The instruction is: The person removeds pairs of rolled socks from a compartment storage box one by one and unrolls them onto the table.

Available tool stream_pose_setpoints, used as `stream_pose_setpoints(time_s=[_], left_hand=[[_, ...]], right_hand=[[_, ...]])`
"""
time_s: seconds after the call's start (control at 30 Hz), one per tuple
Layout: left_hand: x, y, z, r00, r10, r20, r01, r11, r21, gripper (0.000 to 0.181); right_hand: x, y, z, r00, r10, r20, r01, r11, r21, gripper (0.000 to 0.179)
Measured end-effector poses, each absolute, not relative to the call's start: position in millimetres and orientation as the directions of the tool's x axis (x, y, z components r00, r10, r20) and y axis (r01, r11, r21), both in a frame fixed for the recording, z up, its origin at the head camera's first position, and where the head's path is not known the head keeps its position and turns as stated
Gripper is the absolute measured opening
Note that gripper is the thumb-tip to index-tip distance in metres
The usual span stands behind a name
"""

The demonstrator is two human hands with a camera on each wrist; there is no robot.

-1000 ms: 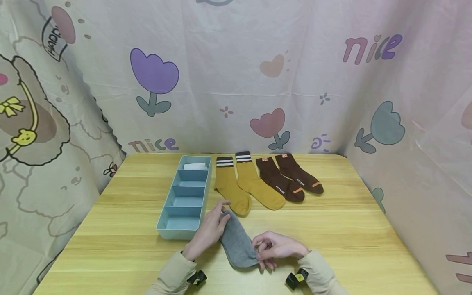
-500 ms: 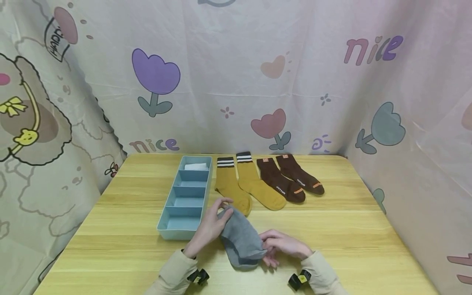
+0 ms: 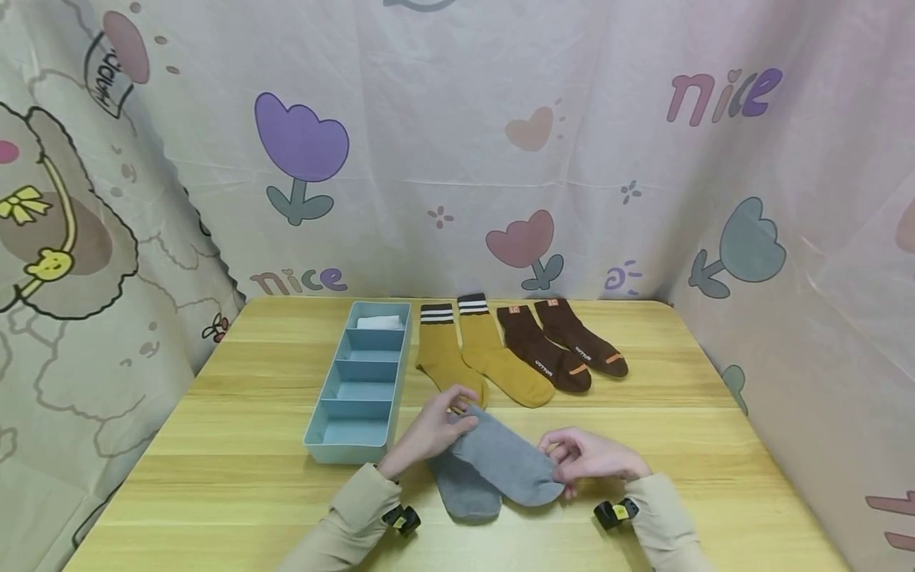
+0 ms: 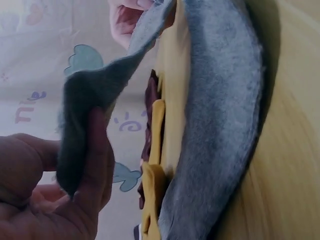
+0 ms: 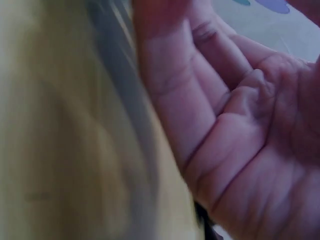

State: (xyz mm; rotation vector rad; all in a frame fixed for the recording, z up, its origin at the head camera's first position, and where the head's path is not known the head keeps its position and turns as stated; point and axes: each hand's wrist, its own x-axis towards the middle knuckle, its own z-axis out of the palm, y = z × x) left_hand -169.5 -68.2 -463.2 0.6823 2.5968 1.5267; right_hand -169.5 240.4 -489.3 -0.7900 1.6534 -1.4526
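Two grey socks are near the table's front. The upper grey sock is held at both ends, lifted partly over the other. My left hand pinches one end between thumb and fingers; the left wrist view shows that end raised off the table. At the other end, the toe or heel corner is pinched by my right hand. The lower grey sock lies flat on the wood, partly covered. In the right wrist view the palm and curled fingers fill the frame, and the fingertips are out of sight.
A blue box with compartments stands to the left, a white folded item in its far compartment. Two mustard socks with striped cuffs and two brown socks lie behind the hands. A printed curtain hangs behind the table.
The upper grey sock has been lifted off the lower one and shifted to the right by both hands. The lower sock, now uncovered in part, has stayed in place.
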Motion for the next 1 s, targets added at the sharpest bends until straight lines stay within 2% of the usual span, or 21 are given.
stream_pose_setpoints(time_s=[0.23, 0.47, 0.77, 1.0], left_hand=[[-181, -50, -462, -0.853, 0.517, 0.072, 0.351, 0.467, 0.811, 0.030], [-192, -36, -468, -0.834, 0.551, -0.021, 0.339, 0.542, 0.769, 0.032], [-199, -29, -474, -0.846, 0.527, 0.081, 0.418, 0.561, 0.715, 0.037], [-192, -38, -472, -0.815, 0.563, 0.136, 0.493, 0.551, 0.674, 0.046]], right_hand=[[-173, 258, -482, -0.569, -0.784, -0.248, -0.015, 0.311, -0.950, 0.022], [-171, 268, -480, -0.611, -0.752, -0.246, -0.053, 0.350, -0.935, 0.021], [-173, 266, -486, -0.622, -0.750, -0.224, -0.082, 0.347, -0.934, 0.019], [-171, 275, -488, -0.659, -0.717, -0.227, -0.058, 0.349, -0.935, 0.021]])
